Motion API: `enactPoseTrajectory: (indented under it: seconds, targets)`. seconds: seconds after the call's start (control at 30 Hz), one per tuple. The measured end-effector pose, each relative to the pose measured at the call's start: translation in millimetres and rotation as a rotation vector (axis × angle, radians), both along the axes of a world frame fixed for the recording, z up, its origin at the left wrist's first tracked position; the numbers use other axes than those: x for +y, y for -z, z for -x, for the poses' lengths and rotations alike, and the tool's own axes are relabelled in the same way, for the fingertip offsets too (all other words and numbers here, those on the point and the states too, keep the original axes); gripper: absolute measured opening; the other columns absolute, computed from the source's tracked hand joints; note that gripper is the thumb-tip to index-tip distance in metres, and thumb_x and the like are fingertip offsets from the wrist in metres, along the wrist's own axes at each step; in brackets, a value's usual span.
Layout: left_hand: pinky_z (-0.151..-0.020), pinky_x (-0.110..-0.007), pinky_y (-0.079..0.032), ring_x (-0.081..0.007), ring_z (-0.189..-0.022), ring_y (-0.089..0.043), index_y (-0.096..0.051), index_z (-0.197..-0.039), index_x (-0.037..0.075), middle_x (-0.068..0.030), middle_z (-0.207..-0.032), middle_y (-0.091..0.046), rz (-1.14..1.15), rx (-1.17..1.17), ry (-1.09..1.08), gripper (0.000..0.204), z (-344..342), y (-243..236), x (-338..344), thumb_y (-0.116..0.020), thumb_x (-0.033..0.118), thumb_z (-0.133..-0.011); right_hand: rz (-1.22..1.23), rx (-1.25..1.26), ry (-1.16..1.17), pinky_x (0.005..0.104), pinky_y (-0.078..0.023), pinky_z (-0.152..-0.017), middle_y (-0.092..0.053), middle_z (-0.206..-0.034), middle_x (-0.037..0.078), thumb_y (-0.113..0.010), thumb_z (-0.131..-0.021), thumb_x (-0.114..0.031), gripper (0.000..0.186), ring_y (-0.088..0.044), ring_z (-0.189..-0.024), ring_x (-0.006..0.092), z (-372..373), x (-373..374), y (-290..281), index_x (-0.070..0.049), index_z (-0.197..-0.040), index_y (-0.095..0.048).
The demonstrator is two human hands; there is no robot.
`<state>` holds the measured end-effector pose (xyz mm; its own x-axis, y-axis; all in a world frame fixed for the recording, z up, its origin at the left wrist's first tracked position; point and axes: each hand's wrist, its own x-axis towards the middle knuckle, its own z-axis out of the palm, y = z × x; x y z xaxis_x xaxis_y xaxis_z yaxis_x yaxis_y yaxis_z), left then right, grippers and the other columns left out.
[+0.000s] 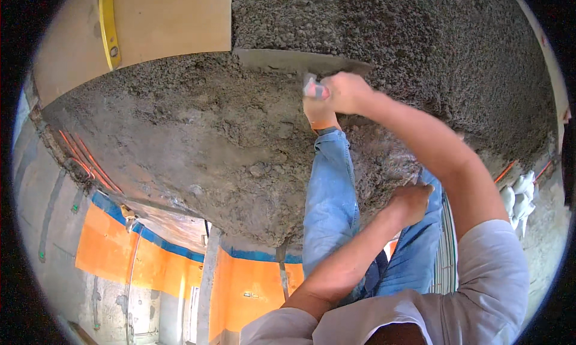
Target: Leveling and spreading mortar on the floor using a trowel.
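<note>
My right hand is closed around the handle of a trowel, whose long flat steel blade lies on the rough dark-grey mortar. The blade's left end is beside the corner of a large beige tile. A reddish and grey handle end shows beside my fist. My left hand is curled closed against my jeans at the right knee. Whether it holds anything is hidden.
A yellow spirit level lies on the tile. Orange conduits emerge at the left floor edge. White crumpled bags stand at the right. Behind me are orange-and-blue coated walls and a grey post.
</note>
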<state>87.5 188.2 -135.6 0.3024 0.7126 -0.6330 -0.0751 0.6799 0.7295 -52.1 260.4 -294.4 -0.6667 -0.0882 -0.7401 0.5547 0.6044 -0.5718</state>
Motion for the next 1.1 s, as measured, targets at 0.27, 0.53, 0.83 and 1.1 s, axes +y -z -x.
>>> enactPoseTrajectory:
  seconds: [0.27,0.53,0.83,1.1]
  targets:
    - [-0.088,-0.048,-0.046,-0.0372,-0.101,-0.059,-0.056,-0.115,0.000,-0.0207,-0.113,-0.060,0.020,0.009,-0.130,0.036,2.8,1.6,-2.1,-0.048,0.010,-0.081,-0.126,0.070,0.186,0.0441,-0.049,-0.069,-0.064,-0.077,0.021,-0.060,-0.068,-0.025,0.029,-0.063,-0.075,0.0379,61.6,74.0,11.5,-0.001,-0.086,-0.062]
    - [-0.087,-0.049,-0.047,-0.0384,-0.099,-0.059,-0.055,-0.117,-0.001,-0.0216,-0.110,-0.060,-0.057,0.029,-0.090,0.036,-7.3,4.3,0.4,-0.048,0.012,-0.084,-0.493,0.037,0.769,0.0429,-0.051,-0.079,-0.066,-0.090,0.022,-0.058,-0.073,-0.028,0.027,-0.064,-0.085,0.0385,10.7,82.8,42.5,-0.007,-0.088,-0.068]
    - [-0.091,-0.048,-0.046,-0.0395,-0.107,-0.056,-0.052,-0.120,-0.001,-0.0241,-0.116,-0.059,0.163,-0.079,-0.061,0.040,11.0,8.4,3.3,-0.049,0.017,-0.084,-0.251,0.067,0.481,0.0458,-0.051,-0.075,-0.066,-0.084,0.019,-0.059,-0.073,-0.027,0.024,-0.065,-0.080,0.0368,37.0,-1.9,7.7,-0.008,-0.088,-0.062]
    - [-0.093,-0.045,-0.045,-0.0361,-0.107,-0.057,-0.054,-0.119,0.001,-0.0207,-0.114,-0.060,0.010,0.003,-0.091,0.036,13.3,3.3,6.8,-0.049,0.009,-0.084,0.075,-0.094,0.204,0.0398,-0.051,-0.054,-0.060,-0.059,0.014,-0.058,-0.070,-0.021,0.021,-0.060,-0.052,0.0266,63.7,102.7,19.6,-0.002,-0.079,-0.063]
